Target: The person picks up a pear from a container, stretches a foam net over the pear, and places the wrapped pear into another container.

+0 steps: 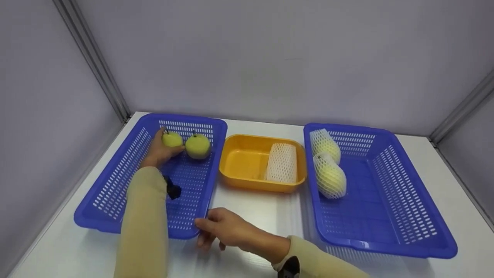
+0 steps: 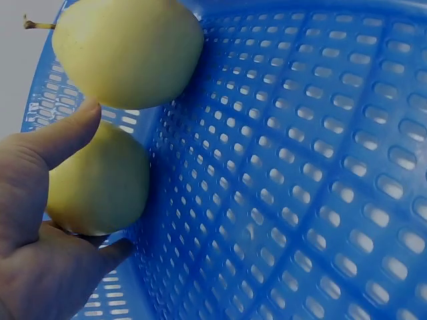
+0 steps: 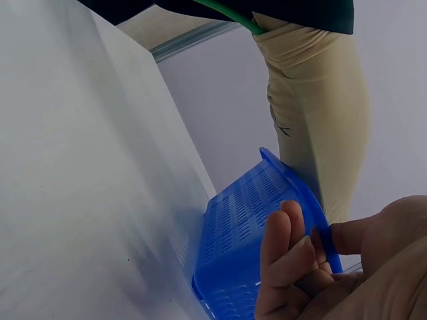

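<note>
Nearest: my right hand [image 1: 225, 227] pinches the rim of the left basket [image 1: 187, 210] at its near right corner, thumb against one face, fingers behind. The basket should prove light, stiff plastic; the rim is the sound place to steady it.

Beyond, in the right basket [image 1: 366, 216], a netted pear [image 1: 331, 180] lies by the left wall, a second netted pear [image 1: 327, 148] just behind. The mesh should give a softer, less slippery hold.

Between the baskets, the orange tray [image 1: 243, 164] contains a white foam sleeve [image 1: 282, 164], judged very light, springy and easily torn; best taken by an open edge.

Farther back, in the left basket, a bare pear [image 1: 198, 146] sits just right of my left thumb. Beside it, near the far wall, my left hand [image 1: 157, 150] grasps the other bare pear [image 1: 172, 139], thumb on one side, fingers round the other. I judge this fruit firm, fairly heavy for its size, smooth enough to slip and prone to bruising. Proper hold: round the widest part, with broad, even pressure, clear of the stem; nails off the skin.
</note>
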### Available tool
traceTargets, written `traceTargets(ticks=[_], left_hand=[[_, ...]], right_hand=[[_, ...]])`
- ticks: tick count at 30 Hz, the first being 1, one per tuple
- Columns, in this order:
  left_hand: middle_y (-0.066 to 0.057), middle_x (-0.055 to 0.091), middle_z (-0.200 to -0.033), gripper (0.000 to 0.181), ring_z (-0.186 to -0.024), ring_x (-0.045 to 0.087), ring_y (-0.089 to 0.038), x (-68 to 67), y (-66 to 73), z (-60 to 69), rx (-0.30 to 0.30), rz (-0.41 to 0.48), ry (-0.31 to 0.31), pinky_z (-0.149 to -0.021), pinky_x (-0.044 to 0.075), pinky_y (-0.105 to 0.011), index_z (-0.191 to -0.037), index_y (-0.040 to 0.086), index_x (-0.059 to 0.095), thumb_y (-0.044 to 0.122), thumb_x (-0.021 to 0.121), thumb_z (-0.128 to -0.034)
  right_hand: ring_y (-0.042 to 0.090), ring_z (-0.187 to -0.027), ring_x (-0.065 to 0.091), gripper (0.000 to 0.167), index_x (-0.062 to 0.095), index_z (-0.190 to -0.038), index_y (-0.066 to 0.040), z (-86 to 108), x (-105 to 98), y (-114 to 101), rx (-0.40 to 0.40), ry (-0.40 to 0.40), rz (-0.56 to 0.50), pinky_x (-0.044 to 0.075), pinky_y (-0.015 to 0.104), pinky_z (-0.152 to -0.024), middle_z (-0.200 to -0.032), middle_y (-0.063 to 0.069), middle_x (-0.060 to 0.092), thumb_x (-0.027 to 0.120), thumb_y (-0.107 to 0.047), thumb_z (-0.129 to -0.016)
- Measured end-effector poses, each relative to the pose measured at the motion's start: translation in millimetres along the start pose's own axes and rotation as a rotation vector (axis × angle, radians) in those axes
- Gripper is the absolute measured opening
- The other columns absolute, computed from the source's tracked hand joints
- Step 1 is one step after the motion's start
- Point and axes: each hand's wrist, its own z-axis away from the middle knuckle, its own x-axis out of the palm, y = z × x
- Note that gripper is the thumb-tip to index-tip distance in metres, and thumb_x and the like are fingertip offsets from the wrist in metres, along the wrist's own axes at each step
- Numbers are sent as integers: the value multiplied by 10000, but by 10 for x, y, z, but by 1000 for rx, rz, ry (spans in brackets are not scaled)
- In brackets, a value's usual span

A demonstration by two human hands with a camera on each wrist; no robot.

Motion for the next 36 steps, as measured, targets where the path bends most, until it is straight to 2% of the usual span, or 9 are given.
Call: traceTargets(ticks=[3, 7, 13, 20, 24, 28, 32, 36], left_hand=[[-270, 103, -1654, 1020, -1487, 221, -423, 17, -17, -31, 5, 16, 31, -1230, 218, -495, -1620, 28, 19, 41, 734, -894], [-303, 185, -1612, 957, -1453, 271, -439, 30, -23, -46, -1, -18, 46, -1215, 246, -510, -1603, -8, 65, 34, 716, -903], [-338, 270, -1537, 888, -1374, 339, -447, 27, -11, -47, -20, -65, 15, -1171, 304, -528, -1585, -30, 66, 57, 662, -933], [-332, 258, -1520, 921, -1324, 359, -425, -28, -6, 0, -22, -19, -28, -1142, 341, -498, -1576, -51, 29, 36, 650, -902], [-307, 264, -1522, 921, -1329, 356, -400, -79, 65, 29, -63, 19, -48, -1145, 344, -476, -1585, -34, 23, 73, 650, -918], [-278, 272, -1536, 883, -1346, 359, -380, -141, 170, 47, -94, 59, -41, -1139, 365, -461, -1591, -18, 46, 118, 643, -955], [-271, 281, -1536, 831, -1357, 361, -373, -202, 296, 70, -86, 66, -46, -1120, 392, -454, -1585, -21, 78, 126, 628, -980], [-275, 289, -1516, 820, -1333, 376, -363, -256, 425, 99, -48, 58, -70, -1095, 406, -430, -1579, -35, 80, 134, 620, -985]], right_hand=[[107, -603, 615, 242, 682, -926, -65, 2, -4, -9, 1, 0, 0, 365, 228, -426, -721, 26, 693, 575, -241, -1054], [110, -613, 622, 236, 684, -936, -69, -1, -8, -20, 12, -5, 2, 366, 232, -433, -736, 32, 702, 577, -245, -1053], [110, -614, 623, 234, 695, -953, -70, -16, -6, -15, 17, -9, -6, 363, 230, -430, -736, 28, 700, 577, -246, -1053], [103, -619, 628, 232, 689, -952, -75, -5, 11, -14, 4, -21, 9, 367, 231, -433, -744, 24, 704, 572, -247, -1056], [102, -614, 621, 229, 691, -947, -72, 2, 11, -15, 1, -15, 5, 368, 228, -435, -733, 23, 699, 577, -239, -1054], [102, -611, 617, 229, 694, -949, -70, 4, 5, -16, -15, -15, 6, 369, 223, -433, -726, 19, 693, 575, -235, -1054], [104, -614, 617, 231, 691, -952, -67, 5, -4, -11, -19, -19, 8, 370, 224, -433, -727, 18, 690, 572, -237, -1056], [108, -617, 620, 236, 690, -963, -63, 1, -12, -10, -14, -21, 10, 373, 226, -434, -736, 25, 695, 567, -241, -1058]])
